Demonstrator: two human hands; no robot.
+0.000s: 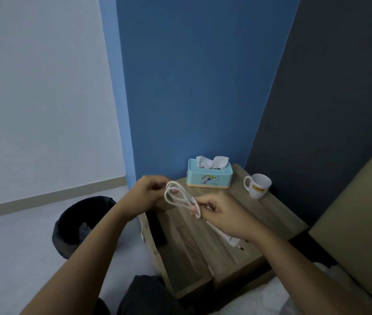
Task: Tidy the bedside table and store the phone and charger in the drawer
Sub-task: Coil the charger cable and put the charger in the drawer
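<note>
Both my hands hold a white charger cable (pixel 181 196) above the wooden bedside table (pixel 278 214). The cable is wound into a few loops. My left hand (pixel 151 194) grips the far end of the loops, and my right hand (pixel 223 214) pinches the near end. A loose stretch of cable runs under my right wrist to the white charger plug (pixel 234 241) lying on the tabletop. A dark phone (pixel 156 228) lies near the table's left edge, partly hidden by my left forearm. The table's drawer front (pixel 194 285) faces me and looks closed.
A turquoise tissue box (pixel 209 176) stands at the back of the table. A white mug (pixel 259 186) sits at the back right. A black waste bin (pixel 80 223) stands on the floor to the left. A bed headboard (pixel 362 219) rises on the right.
</note>
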